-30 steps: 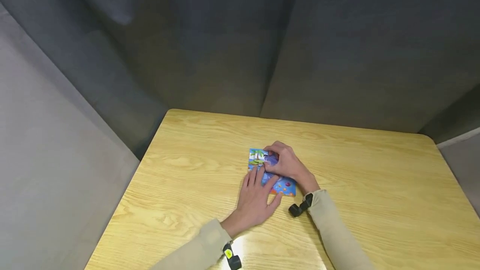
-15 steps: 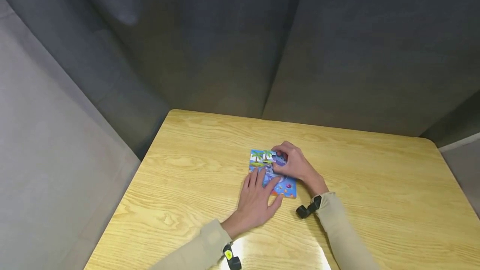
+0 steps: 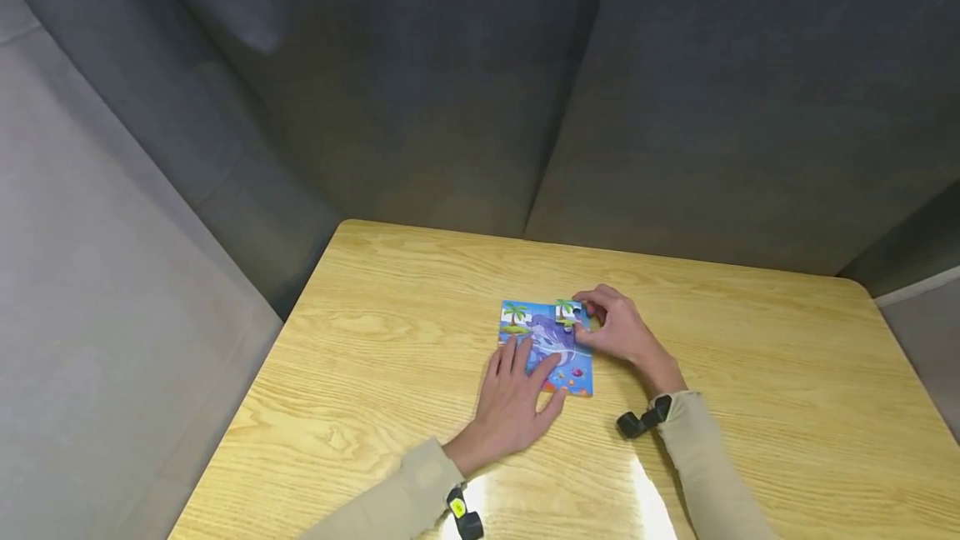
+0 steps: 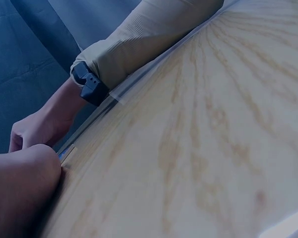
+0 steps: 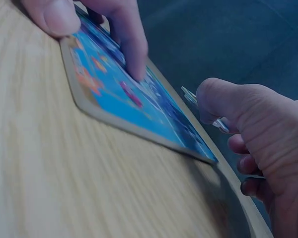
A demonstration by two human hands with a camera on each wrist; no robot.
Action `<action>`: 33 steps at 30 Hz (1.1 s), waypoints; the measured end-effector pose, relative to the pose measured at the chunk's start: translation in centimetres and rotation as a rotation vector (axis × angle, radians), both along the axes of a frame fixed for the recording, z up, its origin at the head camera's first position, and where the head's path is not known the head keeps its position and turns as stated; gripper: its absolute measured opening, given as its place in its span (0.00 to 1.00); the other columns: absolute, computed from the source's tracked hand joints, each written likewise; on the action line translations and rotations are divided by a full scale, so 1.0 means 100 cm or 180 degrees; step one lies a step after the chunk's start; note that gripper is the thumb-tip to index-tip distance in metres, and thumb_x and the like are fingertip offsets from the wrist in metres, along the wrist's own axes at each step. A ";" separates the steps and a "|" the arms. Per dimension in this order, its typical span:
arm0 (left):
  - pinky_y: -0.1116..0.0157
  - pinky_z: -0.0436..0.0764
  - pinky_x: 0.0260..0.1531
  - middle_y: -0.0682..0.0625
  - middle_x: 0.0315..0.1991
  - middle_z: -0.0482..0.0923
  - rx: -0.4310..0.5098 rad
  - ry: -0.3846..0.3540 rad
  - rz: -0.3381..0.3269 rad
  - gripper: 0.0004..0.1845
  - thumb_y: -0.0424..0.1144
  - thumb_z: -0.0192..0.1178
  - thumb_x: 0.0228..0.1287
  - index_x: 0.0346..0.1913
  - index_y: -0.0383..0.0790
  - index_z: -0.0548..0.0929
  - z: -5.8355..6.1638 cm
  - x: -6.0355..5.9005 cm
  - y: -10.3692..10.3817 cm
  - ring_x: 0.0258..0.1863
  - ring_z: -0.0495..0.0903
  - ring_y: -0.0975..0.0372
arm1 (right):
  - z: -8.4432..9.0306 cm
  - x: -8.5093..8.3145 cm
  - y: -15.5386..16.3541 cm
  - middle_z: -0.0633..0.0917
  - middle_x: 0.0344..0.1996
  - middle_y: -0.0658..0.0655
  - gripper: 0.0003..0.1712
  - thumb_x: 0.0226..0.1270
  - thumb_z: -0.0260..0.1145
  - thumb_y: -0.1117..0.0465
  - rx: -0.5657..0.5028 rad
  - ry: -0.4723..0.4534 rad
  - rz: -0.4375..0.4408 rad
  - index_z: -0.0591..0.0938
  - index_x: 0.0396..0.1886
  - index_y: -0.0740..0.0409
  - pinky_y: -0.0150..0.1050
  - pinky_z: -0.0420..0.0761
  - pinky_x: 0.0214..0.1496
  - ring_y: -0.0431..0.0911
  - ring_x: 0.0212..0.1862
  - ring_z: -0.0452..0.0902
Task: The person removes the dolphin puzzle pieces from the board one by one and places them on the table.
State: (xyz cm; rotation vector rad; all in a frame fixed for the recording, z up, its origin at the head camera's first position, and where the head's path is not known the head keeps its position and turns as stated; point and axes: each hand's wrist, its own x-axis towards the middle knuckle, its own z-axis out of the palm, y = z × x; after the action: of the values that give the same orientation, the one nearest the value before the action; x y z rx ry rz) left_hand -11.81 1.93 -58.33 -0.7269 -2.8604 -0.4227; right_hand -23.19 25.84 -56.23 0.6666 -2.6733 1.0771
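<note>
A small jigsaw puzzle point(image 3: 581, 380) with a blue dolphin picture and a palm tree at its upper left lies on the wooden table. My left hand point(image 3: 510, 407) rests on its lower left part, fingers extended and thumb by the near edge. Between thumb and fingertips, my right hand point(image 3: 618, 332) pinches a puzzle piece point(image 3: 565, 311) printed with another palm tree, over the puzzle's upper right. In the right wrist view that piece point(image 5: 188, 95) shows edge-on, raised above the puzzle's surface. The left hand covers part of the picture.
The wooden tabletop point(image 3: 375, 340) spreads around the puzzle. A dark curtain point(image 3: 450, 107) hangs behind the far edge, and a grey panel point(image 3: 90, 315) stands to the left. Black wrist cameras point(image 3: 645, 419) sit at both sleeve cuffs.
My right hand has moved right, carrying the palm-tree piece from the puzzle's upper left toward its upper right. More of the dolphin picture now shows. My left hand has stayed in place.
</note>
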 end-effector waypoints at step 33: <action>0.42 0.58 0.74 0.39 0.80 0.57 0.0126 0.0046 -0.0043 0.28 0.63 0.43 0.80 0.76 0.62 0.70 -0.004 -0.009 0.001 0.80 0.53 0.40 | -0.009 -0.020 0.086 0.77 0.36 0.56 0.23 0.51 0.78 0.65 0.0163 -0.0048 -0.0534 0.87 0.51 0.63 0.35 0.64 0.33 0.45 0.33 0.65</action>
State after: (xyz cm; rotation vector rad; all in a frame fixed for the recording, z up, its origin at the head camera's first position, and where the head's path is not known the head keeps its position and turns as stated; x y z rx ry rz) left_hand -12.73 2.07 -58.78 -0.7397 -2.8267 -0.4727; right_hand -25.21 34.47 -57.09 0.4345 -2.7204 0.9768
